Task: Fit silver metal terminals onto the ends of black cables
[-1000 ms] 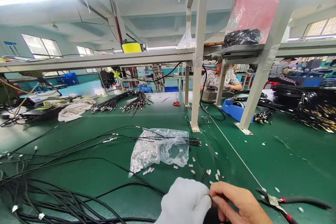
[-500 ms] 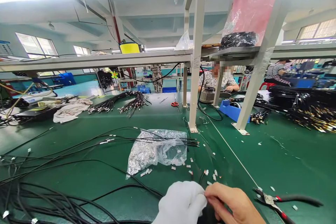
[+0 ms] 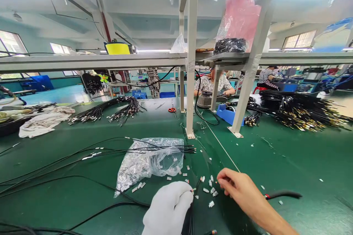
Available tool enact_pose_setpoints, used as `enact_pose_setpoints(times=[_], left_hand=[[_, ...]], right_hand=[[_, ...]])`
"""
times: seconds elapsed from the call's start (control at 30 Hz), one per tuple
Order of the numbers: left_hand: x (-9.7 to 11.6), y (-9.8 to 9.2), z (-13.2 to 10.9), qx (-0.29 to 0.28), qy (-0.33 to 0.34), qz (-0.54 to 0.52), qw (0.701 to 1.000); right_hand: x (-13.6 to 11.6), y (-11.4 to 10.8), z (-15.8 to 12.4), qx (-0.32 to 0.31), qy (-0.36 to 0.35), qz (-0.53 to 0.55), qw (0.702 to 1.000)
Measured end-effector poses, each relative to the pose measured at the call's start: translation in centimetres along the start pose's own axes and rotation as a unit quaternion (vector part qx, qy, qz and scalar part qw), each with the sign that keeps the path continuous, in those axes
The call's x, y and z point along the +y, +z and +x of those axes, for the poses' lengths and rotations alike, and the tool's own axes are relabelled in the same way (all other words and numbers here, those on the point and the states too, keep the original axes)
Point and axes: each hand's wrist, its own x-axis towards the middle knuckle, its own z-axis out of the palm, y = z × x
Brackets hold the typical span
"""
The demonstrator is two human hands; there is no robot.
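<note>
My left hand (image 3: 168, 209) wears a white glove and is closed round a black cable (image 3: 195, 191) whose stripped tip sticks up beside the fingers. My right hand (image 3: 237, 189) is bare and reaches forward over the green mat, fingers curled down among several small metal sleeves (image 3: 210, 190) scattered there. Whether it pinches one I cannot make out. A clear plastic bag (image 3: 150, 159) holding many more of the sleeves lies just beyond my left hand.
Long black cables (image 3: 68, 156) run across the left of the mat. Pliers with a black handle (image 3: 282, 194) lie behind my right wrist. A shelf post (image 3: 191, 80) stands ahead, red scissors (image 3: 172, 109) beyond it. Cable bundles (image 3: 300, 110) pile up at right. A person (image 3: 209, 82) sits across the table.
My right hand has left my left hand and moved forward to the loose sleeves. The camera has turned right and tipped up a little.
</note>
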Motion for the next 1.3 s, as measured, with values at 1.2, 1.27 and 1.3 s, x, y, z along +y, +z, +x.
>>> enact_pose_setpoints(times=[1.2,1.27,1.3], left_hand=[[-2.2,3.1,0.1,0.126,0.178,-0.012,0.976],[-2.4,3.2,0.2,0.128,0.191,0.007,0.973],[-2.5,3.3,0.2,0.13,0.201,0.017,0.971]], right_hand=[[-3.9,3.3,-2.0,-0.065,0.003,0.365,0.929],[-3.6,3.6,-2.2,-0.032,-0.044,0.305,0.951],[-3.5,3.8,-2.3,-0.019,-0.071,0.265,0.961]])
